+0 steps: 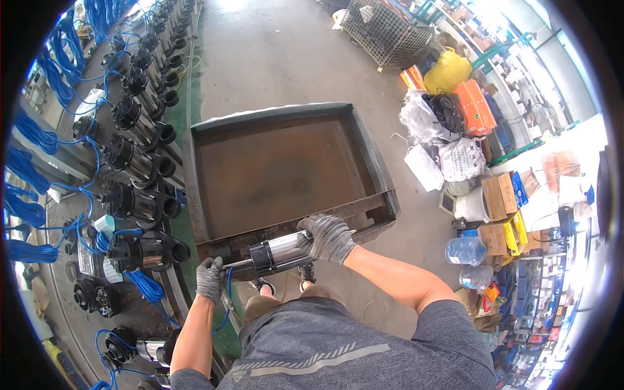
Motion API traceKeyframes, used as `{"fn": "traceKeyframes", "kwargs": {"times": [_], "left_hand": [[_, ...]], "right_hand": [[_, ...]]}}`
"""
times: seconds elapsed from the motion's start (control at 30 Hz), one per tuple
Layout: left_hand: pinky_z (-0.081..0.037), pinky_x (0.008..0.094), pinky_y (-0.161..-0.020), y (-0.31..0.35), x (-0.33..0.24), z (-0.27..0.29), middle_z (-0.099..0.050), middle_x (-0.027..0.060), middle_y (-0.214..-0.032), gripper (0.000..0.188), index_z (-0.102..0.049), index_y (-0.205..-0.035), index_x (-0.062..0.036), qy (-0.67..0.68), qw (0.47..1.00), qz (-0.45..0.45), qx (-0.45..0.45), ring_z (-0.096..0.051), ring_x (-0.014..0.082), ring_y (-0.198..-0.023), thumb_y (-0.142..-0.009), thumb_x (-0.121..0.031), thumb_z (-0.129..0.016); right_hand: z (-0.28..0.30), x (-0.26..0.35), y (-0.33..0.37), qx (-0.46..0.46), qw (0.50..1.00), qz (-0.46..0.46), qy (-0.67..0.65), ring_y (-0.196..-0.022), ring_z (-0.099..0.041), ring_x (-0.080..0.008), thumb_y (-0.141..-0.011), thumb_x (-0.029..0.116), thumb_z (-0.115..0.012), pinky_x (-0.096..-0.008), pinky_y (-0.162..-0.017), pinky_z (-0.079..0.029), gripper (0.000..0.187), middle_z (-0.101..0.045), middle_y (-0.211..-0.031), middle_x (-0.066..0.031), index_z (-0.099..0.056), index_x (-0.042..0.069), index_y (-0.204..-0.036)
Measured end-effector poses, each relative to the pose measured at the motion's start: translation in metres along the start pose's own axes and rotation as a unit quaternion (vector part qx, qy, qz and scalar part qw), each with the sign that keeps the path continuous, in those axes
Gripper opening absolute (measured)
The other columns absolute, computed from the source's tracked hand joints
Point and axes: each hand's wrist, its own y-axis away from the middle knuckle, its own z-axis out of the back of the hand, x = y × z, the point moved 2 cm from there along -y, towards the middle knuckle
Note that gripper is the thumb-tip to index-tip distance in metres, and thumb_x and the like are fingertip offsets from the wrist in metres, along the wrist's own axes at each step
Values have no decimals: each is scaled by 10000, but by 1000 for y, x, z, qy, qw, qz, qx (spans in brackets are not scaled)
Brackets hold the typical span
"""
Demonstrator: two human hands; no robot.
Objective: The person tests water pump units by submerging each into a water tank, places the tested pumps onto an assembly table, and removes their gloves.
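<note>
The cylindrical pump with a black head and polished steel body (276,253) lies horizontal at the near edge of the rusty steel tray cart (286,169). The right hand (327,237) – grey-gloved – is clenched around the steel body; the left hand (209,278) is closed on the black end, beside the blue cable (227,299). Risk – the smooth body may slip in the glove, or the trailing cable may snag on the row of black pumps (140,162).

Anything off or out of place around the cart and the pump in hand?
Nothing stands out. The right hand grips the pump at the metal cart's near rim, the left hand holds its end, and the pumps on the rack sit in line.
</note>
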Motion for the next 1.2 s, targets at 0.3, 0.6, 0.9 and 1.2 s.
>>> {"fn": "traceKeyframes", "kwargs": {"times": [0.3,0.6,0.9,1.2], "left_hand": [[-341,276,-388,0,9,-1,-498,-23,-569,324,-534,-810,-154,11,999,-22,-27,-435,101,-428,-1025,-307,-722],[-354,261,-443,42,-14,-32,-537,-20,-724,223,-549,-945,-150,297,927,-164,-158,-432,80,-496,-1023,-252,-731],[-473,287,-600,142,-67,-253,-575,6,-836,136,-632,-1145,-97,266,938,-159,157,-482,99,-632,-1039,-160,-691],[-548,304,-931,141,-39,-219,-742,63,-1107,279,-677,-1290,-18,-109,952,-238,160,-678,142,-1005,-1060,-175,-664]], "right_hand": [[1,2,2,27,999,-18,4,-945,-724,-356,-869,295,-701,-493,-873,-569,289,-754,-966,-146,-737,91,-1071],[20,3,25,-77,985,156,-15,-947,-705,-375,-871,177,-721,-484,-874,-574,251,-736,-1058,-146,-718,47,-1085],[21,4,117,56,950,15,-306,-925,-686,-405,-958,179,-721,-478,-806,-574,380,-709,-1033,-179,-610,63,-1302],[59,-192,219,35,975,-216,35,-877,-697,-486,-1020,400,-603,-573,-748,-546,339,-715,-904,-261,-627,73,-1106]]}}
